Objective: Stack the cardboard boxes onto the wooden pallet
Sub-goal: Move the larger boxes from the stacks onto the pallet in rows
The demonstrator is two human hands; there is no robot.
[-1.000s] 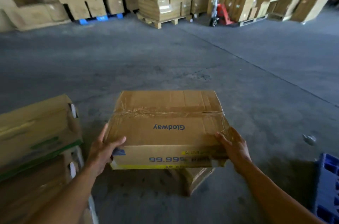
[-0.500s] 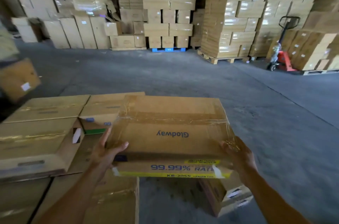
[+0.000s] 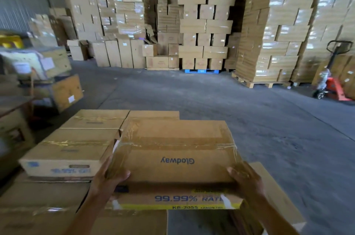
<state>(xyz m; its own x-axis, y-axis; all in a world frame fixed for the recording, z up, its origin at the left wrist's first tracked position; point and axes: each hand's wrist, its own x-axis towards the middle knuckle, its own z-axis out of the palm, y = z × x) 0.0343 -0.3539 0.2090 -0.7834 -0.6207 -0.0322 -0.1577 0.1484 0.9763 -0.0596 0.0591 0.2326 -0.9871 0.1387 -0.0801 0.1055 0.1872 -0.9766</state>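
I carry a taped cardboard box (image 3: 172, 150) printed "Glodway" and "99.99% RATE" in front of me. My left hand (image 3: 107, 181) grips its near left corner, thumb on top. My right hand (image 3: 245, 179) grips its near right corner. The box hangs over the right part of a stack of similar boxes (image 3: 76, 148), whose top layer lies to the left and behind it. A lower layer of boxes (image 3: 38, 209) shows at the bottom left. The pallet under the stack is hidden.
Another carton (image 3: 272, 196) sits low at the right, under my right arm. Tall walls of stacked cartons (image 3: 269, 32) line the back. An orange pallet jack (image 3: 330, 82) stands at far right. Loose boxes (image 3: 63, 92) crowd the left. Grey concrete floor (image 3: 249, 123) lies ahead.
The view has swung left and up while I carry the box. The stack of boxes has come under and left of the carried box, which now hangs over its right part.
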